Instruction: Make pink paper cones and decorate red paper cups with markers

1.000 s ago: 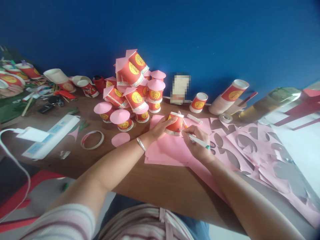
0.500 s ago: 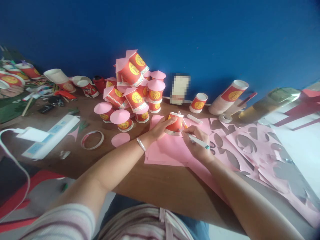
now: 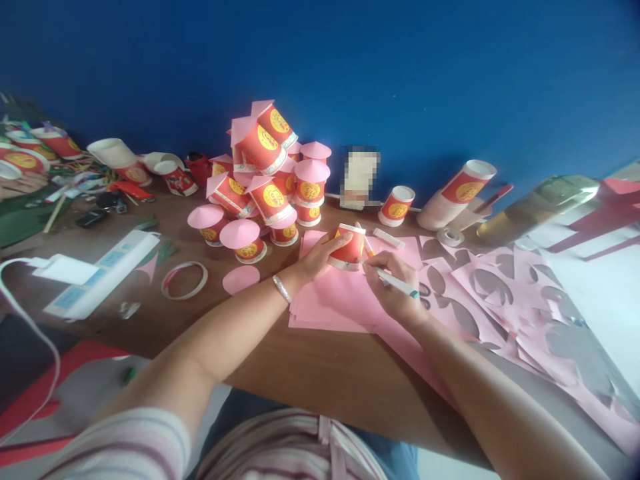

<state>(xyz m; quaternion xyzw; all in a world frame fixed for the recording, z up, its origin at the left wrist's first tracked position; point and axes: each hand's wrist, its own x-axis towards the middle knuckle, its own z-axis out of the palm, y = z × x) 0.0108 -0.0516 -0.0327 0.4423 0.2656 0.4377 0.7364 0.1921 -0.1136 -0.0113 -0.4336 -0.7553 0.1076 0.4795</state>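
Note:
My left hand (image 3: 320, 257) grips a red paper cup (image 3: 349, 248) by its left side, above a stack of pink paper sheets (image 3: 330, 303). Close on the right, my right hand (image 3: 397, 283) is closed around a white marker pen (image 3: 397, 283) with a green end. The pen's tip points toward the lower part of the cup; whether they touch I cannot tell. Behind my right hand an orange pencil (image 3: 369, 248) and a white stick-like piece (image 3: 389, 238) lie on the pink paper. Scissor handles (image 3: 425, 293) show partly beside my right wrist.
Red cups with pink cone tops (image 3: 270, 193) are piled at centre-left. Pink offcuts (image 3: 500, 293) with round holes spread to the right. At the back stand a single cup (image 3: 397, 206), stacked cups (image 3: 457, 193), a tape roll (image 3: 451, 237) and a bottle (image 3: 540, 207). A power strip (image 3: 107, 270) lies left.

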